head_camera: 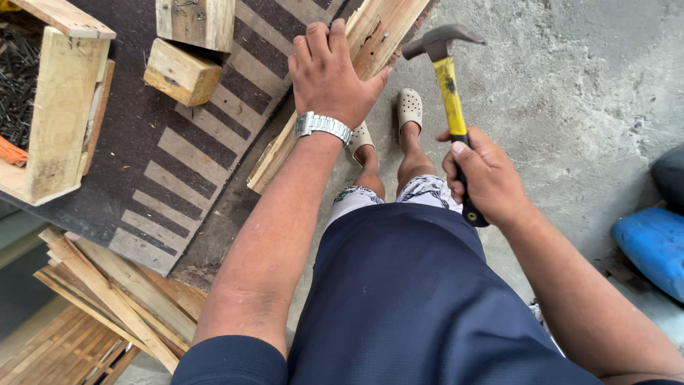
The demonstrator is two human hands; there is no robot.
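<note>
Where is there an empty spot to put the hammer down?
The bare concrete floor right of the hammer, up to the blue thing, is free. The striped mat between the nail box and the plank under the left hand is partly free. The lower left is crowded with slats.

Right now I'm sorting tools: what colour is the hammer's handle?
Yellow with a black grip, on the hammer in the right hand; head view.

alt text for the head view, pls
A right hand grips a yellow-handled steel claw hammer while the left hand, wearing a silver wristwatch, presses on a pale wooden plank at a striped workbench.
</note>
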